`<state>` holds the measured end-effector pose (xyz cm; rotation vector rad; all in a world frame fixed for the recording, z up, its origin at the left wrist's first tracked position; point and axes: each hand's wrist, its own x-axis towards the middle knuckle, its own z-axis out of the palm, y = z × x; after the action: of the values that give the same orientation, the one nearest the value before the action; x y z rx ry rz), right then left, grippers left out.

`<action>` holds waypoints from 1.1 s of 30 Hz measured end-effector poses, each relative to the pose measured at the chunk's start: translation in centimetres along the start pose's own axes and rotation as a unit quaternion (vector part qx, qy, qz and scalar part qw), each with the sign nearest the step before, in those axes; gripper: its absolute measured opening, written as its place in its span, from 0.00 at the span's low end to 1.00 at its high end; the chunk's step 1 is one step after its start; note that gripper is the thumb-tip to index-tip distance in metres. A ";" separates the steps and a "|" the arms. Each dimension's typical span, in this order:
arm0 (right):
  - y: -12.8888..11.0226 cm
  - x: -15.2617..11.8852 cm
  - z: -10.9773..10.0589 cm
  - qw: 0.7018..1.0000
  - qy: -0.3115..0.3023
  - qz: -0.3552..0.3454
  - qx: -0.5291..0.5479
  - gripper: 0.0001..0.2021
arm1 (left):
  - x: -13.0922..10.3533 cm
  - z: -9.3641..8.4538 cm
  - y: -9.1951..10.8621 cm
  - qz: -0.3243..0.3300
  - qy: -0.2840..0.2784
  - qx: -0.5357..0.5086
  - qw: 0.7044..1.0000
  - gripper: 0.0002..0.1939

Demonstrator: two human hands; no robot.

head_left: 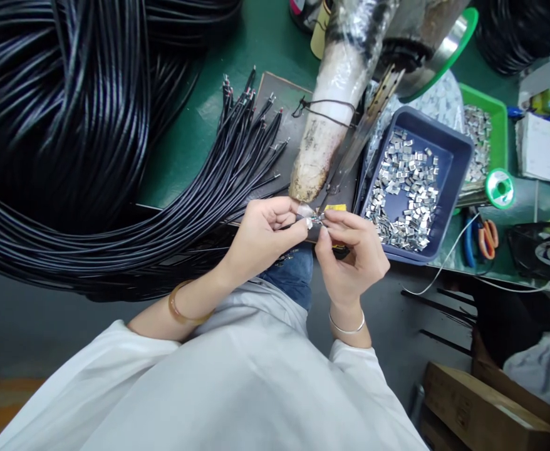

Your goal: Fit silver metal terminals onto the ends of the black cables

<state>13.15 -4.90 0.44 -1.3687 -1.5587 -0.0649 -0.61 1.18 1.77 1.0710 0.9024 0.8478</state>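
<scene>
My left hand [275, 228] pinches the end of a black cable between thumb and fingers. Just to its right, my right hand [354, 250] holds a small metal connector [319, 218] with its fingertips, up against the cable's end. The fingers hide much of the joint between the two. Right above them, the thin tip of a soldering iron [366, 122] points down at the connector. The mouth of a white, plastic-wrapped fume pipe [315, 150] hangs close over my fingertips. A large bundle of black cables [195, 207] with stripped ends lies beside my left hand.
A blue tray [451, 141] of small metal shells stands right of my hands, a green tray [498, 119] behind it. Farther right are a solder spool [499, 188] and orange-handled pliers [487, 239]. Coiled black cable [68, 113] fills the left. Cardboard boxes [486, 407] stand at lower right.
</scene>
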 end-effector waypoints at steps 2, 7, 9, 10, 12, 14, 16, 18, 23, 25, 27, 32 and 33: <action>0.0 0.1 -0.1 1.000 -0.002 0.004 -0.002 0.08 | -0.1 0.1 0.1 0.000 0.001 -0.001 1.000 0.04; -0.3 0.3 -0.1 1.000 0.007 -0.001 -0.014 0.10 | -0.3 0.2 0.2 0.015 0.003 0.001 1.000 0.03; -0.3 0.2 -0.1 1.000 0.012 0.000 -0.010 0.09 | -0.4 0.1 0.2 0.022 0.001 0.006 1.000 0.03; -0.3 0.1 -0.1 1.000 0.014 -0.001 -0.008 0.09 | -0.4 0.1 0.1 0.024 -0.002 0.009 1.000 0.03; -0.2 -0.1 0.0 1.000 0.015 -0.003 -0.002 0.09 | -0.4 0.1 0.0 0.025 -0.004 0.012 1.000 0.03; 0.0 -0.2 0.0 1.000 0.013 -0.002 0.004 0.09 | -0.3 0.1 -0.2 0.025 -0.007 0.014 1.000 0.03; 0.0 -0.3 0.1 1.000 0.010 0.003 0.008 0.09 | -0.2 0.1 -0.4 0.034 -0.008 0.018 0.999 0.03; 0.1 -0.3 0.1 1.000 0.009 0.003 -0.001 0.09 | -0.2 0.1 -0.5 0.054 -0.008 0.028 0.998 0.03; -0.1 0.2 0.0 1.000 0.016 -0.002 -0.016 0.09 | -0.4 0.2 -0.8 0.114 0.002 0.066 0.991 0.03; -0.2 0.2 0.0 1.000 0.018 -0.006 -0.019 0.11 | -0.5 0.2 -0.8 0.127 0.003 0.069 0.989 0.03; -0.3 0.1 0.0 1.000 0.016 -0.010 -0.022 0.11 | -0.4 0.2 -0.9 0.123 0.000 0.057 0.991 0.03; -0.3 -0.5 0.3 0.999 0.019 -0.030 -0.015 0.10 | -0.2 -0.1 -0.9 0.057 -0.024 0.023 0.998 0.05; -0.2 -0.6 0.4 0.999 0.021 -0.027 -0.014 0.10 | -0.2 -0.2 -0.8 0.046 -0.029 0.019 0.998 0.05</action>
<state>12.68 -5.15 -0.02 -1.3389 -1.5663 -0.1489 -0.74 0.83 0.97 1.1718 0.8291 0.8735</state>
